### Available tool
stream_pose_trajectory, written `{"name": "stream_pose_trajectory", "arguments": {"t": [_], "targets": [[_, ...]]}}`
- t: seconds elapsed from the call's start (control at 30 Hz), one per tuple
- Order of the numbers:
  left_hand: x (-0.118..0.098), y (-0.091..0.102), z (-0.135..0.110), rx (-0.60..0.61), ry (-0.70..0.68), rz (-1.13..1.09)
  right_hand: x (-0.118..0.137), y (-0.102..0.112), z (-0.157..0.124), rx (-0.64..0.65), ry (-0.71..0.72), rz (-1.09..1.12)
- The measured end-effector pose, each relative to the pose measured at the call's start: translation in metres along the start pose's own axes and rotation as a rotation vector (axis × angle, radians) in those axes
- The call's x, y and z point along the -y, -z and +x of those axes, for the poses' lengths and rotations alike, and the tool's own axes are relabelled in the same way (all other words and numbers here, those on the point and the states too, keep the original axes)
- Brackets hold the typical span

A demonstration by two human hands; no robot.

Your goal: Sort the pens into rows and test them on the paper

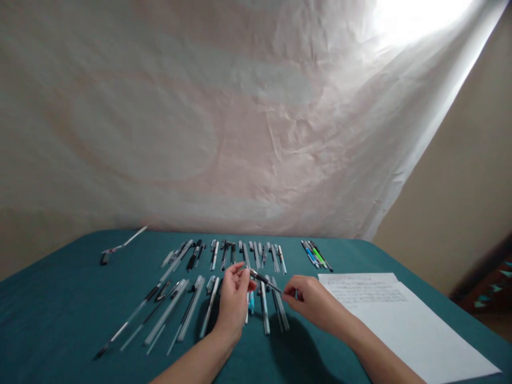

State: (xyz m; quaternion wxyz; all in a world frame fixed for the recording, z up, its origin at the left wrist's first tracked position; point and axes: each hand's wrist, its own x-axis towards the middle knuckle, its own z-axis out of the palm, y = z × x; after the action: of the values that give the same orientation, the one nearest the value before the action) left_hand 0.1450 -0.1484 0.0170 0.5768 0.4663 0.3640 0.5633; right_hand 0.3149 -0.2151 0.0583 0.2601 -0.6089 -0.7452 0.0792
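Note:
A slim pen [264,279] with a dark grip section and clear ends is held slanting above the table. My left hand [233,301] pinches its upper left end between thumb and fingers. At the lower right end, the closed fingertips of my right hand [310,296] grip it. Beneath my hands lies a row of disassembled pen parts, among them a clear pen barrel [264,309] and a light blue piece [252,303] partly hidden by my left hand. Whether the held pen's two ends are joined or separate pieces I cannot tell.
Behind, another row of pens and caps [224,255] spans the green tablecloth [52,309]. Blue and green pens [316,255] lie at the back right. Written paper sheets [408,325] cover the right side. A bent pen-like item [124,245] lies far left.

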Motion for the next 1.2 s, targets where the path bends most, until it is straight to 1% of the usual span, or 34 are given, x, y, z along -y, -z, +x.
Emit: {"name": "stream_pose_trajectory", "arguments": {"t": [0.07,0.13,0.2,0.27,0.3,0.37,0.43,0.53,0.73,0.9,1.0,1.07,1.13,1.2], "targets": [[-0.002,-0.001,-0.005,0.022,-0.054,0.057,-0.017,0.003,0.005,-0.022,-0.03,-0.025],[-0.002,-0.001,-0.009,0.071,-0.109,0.132,-0.045,0.008,0.012,-0.038,-0.11,-0.039],[0.0,0.001,-0.013,0.132,-0.152,0.22,-0.08,0.016,0.02,-0.053,-0.223,-0.072],[0.002,0.002,-0.016,0.19,-0.181,0.3,-0.118,0.025,0.027,-0.093,-0.412,-0.168],[0.003,0.003,-0.018,0.218,-0.189,0.329,-0.135,0.029,0.029,-0.126,-0.474,-0.205],[0.004,0.004,-0.019,0.266,-0.193,0.361,-0.164,0.037,0.033,-0.169,-0.547,-0.257],[0.003,0.004,-0.019,0.286,-0.19,0.363,-0.185,0.04,0.034,-0.177,-0.593,-0.287],[0.002,0.004,-0.019,0.284,-0.189,0.355,-0.204,0.038,0.035,-0.152,-0.622,-0.297],[0.003,0.003,-0.016,0.276,-0.189,0.361,-0.221,0.026,0.036,-0.109,-0.62,-0.285],[0.003,0.002,-0.016,0.248,-0.199,0.341,-0.222,0.021,0.031,-0.11,-0.628,-0.278],[0.003,0.003,-0.016,0.258,-0.199,0.352,-0.216,0.023,0.029,-0.139,-0.621,-0.277],[0.002,0.003,-0.017,0.262,-0.201,0.363,-0.208,0.026,0.03,-0.192,-0.614,-0.285],[0.002,0.003,-0.017,0.262,-0.206,0.367,-0.194,0.026,0.033,-0.247,-0.594,-0.287],[0.0,0.003,-0.017,0.263,-0.2,0.357,-0.173,0.021,0.035,-0.26,-0.55,-0.261]]}}
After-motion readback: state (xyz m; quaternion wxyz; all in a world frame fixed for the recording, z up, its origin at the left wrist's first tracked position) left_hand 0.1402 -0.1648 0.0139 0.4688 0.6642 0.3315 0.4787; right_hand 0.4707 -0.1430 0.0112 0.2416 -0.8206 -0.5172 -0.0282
